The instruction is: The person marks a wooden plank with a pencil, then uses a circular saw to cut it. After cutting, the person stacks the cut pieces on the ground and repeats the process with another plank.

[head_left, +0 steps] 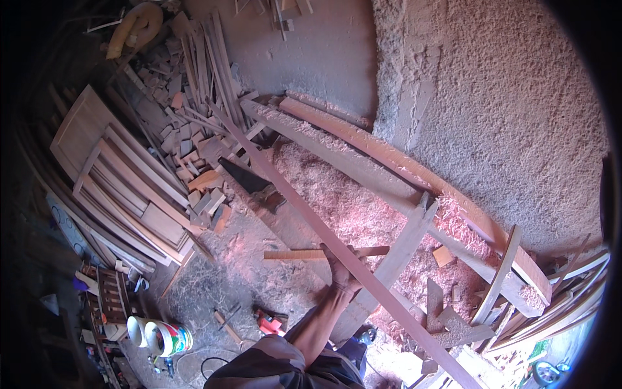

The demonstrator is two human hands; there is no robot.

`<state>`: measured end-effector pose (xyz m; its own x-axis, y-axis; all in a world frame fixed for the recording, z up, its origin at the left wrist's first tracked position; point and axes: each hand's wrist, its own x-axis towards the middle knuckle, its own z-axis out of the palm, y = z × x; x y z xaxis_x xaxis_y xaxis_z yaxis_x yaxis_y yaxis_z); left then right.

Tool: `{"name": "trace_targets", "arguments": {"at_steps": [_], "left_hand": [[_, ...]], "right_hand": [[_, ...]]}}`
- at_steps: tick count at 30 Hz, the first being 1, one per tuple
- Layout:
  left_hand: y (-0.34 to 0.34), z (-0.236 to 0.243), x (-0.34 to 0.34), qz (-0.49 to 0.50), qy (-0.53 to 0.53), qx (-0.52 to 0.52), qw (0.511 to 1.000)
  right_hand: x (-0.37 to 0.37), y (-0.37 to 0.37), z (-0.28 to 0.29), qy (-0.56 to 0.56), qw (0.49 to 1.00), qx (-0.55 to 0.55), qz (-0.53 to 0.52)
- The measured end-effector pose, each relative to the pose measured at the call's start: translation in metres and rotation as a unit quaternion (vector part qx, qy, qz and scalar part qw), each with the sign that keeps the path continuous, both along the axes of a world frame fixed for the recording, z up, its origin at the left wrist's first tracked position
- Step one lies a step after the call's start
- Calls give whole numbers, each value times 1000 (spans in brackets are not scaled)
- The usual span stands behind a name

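My left hand (342, 275) is closed around a long reddish-brown board (298, 207), which runs diagonally from the upper left down to the lower right. A shorter pale strip (291, 255) crosses behind the board at the hand; whether the fingers hold it too is unclear. Beneath both lie rough timber beams (402, 259) and pink shavings (324, 181). A handsaw (236, 174) with a dark blade rests left of the board. My right hand cannot be seen.
Stacked panels (123, 175) and offcuts (175, 110) stand left. Thick planks (376, 152) lie along the rough wall (492, 117). White buckets (165, 338), a red power tool (269, 321) and cords sit on the dusty floor (214, 285). More curved timber (551, 311) stands right.
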<state>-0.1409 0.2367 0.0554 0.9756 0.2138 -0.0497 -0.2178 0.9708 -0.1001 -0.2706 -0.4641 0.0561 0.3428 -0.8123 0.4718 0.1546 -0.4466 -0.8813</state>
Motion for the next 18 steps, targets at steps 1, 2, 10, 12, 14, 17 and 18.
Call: {"name": "trace_targets", "arguments": {"at_steps": [1, 2, 10, 12, 14, 17, 18], "left_hand": [[3, -4, -7, 20, 52, 18, 998], [7, -9, -12, 34, 70, 16, 997], [48, -56, -46, 60, 11, -2, 998], [58, -64, -52, 46, 33, -14, 998], [65, -70, -57, 38, 48, -9, 998], [70, -75, -60, 138, 207, 134, 959], [69, -77, -57, 198, 306, 289, 885]], "right_hand": [[2, -4, -3, 8, 1000, 13, 5], [2, -5, -7, 16, 1000, 26, 8], [16, 14, -18, 139, 987, -77, -7], [16, 15, -13, 41, 999, 26, 20], [9, 16, -8, 45, 995, -78, 32], [3, 30, -4, 22, 996, 88, 19], [0, 38, 1, 28, 996, 11, 84]]}}
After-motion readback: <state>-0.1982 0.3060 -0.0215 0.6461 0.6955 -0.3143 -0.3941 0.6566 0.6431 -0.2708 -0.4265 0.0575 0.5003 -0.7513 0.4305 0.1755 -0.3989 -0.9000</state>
